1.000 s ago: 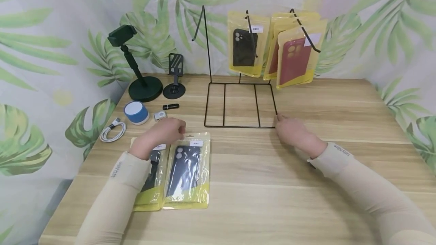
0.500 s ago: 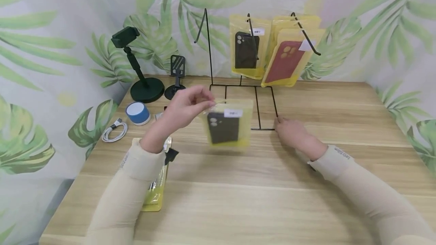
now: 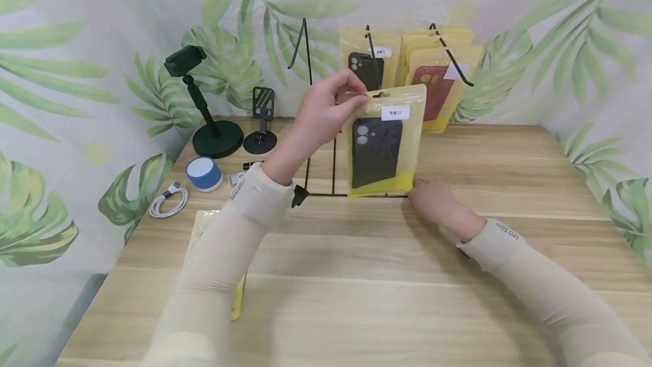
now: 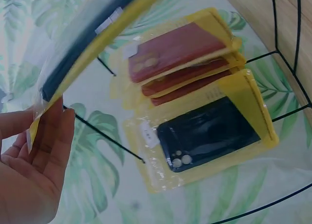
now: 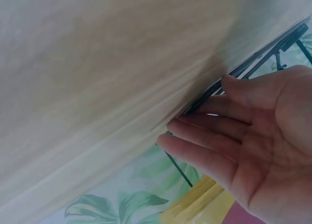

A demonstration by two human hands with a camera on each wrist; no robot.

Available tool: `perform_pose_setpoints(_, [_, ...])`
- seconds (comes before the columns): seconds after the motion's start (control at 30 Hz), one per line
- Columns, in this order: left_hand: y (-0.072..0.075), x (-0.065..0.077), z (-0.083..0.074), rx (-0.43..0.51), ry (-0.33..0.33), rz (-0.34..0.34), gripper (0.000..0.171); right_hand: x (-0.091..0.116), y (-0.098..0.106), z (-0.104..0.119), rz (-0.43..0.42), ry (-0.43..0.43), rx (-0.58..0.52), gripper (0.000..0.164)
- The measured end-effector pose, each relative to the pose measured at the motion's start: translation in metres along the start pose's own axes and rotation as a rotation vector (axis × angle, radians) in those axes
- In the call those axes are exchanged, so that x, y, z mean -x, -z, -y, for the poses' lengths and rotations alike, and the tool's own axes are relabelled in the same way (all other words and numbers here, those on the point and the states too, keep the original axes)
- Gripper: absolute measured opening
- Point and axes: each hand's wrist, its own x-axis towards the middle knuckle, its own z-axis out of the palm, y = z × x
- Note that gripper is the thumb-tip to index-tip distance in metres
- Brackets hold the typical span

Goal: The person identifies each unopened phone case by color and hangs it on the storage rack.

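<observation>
My left hand [image 3: 326,107] pinches the top edge of a yellow-edged clear bag holding a black phone case [image 3: 377,152]. This bag hangs upright above the black wire display rack's base [image 3: 334,166], in front of the middle hook. In the left wrist view it appears edge-on and blurred [image 4: 90,46]. Behind it, another bagged black phone case [image 4: 209,136] hangs on the middle hook, and several bagged red phone cases [image 4: 180,50] hang on the right one. My right hand [image 3: 442,207] holds the rack's front right base corner, with thumb and fingers at the wire [image 5: 209,94].
One more yellow bag [image 3: 237,300] lies on the table, mostly hidden under my left forearm. At left stand a dark green phone stand [image 3: 216,137], a small black stand [image 3: 261,140] and a blue-and-white round device [image 3: 204,174]. A coiled white cable [image 3: 169,201] lies nearby.
My left hand has picked up the right-hand bagged black phone case from the table and carried it up and right to the rack. The right hand stays at the rack's corner.
</observation>
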Motion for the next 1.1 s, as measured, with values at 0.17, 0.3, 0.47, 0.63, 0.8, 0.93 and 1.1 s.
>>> perform_pose_setpoints(0.17, [-0.003, -0.011, 0.006, -0.031, -0.003, -0.021, 0.009, -0.001, -0.002, -0.001, 0.025, 0.015, 0.047, 0.037])
perform_pose_setpoints(0.3, [-0.005, -0.021, 0.012, -0.117, 0.009, -0.040, 0.010, -0.001, -0.005, -0.002, 0.043, 0.002, 0.030, 0.037])
perform_pose_setpoints(0.47, [-0.005, -0.038, 0.019, -0.347, 0.024, -0.098, 0.014, -0.002, -0.007, -0.001, 0.058, -0.021, 0.036, 0.038])
perform_pose_setpoints(0.63, [-0.005, -0.059, 0.025, -0.475, 0.077, -0.131, 0.019, -0.003, -0.005, 0.000, 0.075, -0.020, 0.045, 0.039])
perform_pose_setpoints(0.8, [-0.005, -0.075, 0.029, -0.540, 0.167, -0.135, 0.023, -0.003, -0.002, 0.004, 0.073, -0.018, 0.071, 0.039])
perform_pose_setpoints(0.93, [-0.006, -0.087, 0.031, -0.567, 0.187, -0.127, 0.025, -0.003, -0.002, 0.004, 0.075, -0.028, 0.071, 0.039])
perform_pose_setpoints(1.1, [-0.013, -0.101, 0.033, -0.607, 0.154, -0.115, 0.026, -0.001, -0.004, 0.001, 0.048, -0.036, 0.094, 0.038])
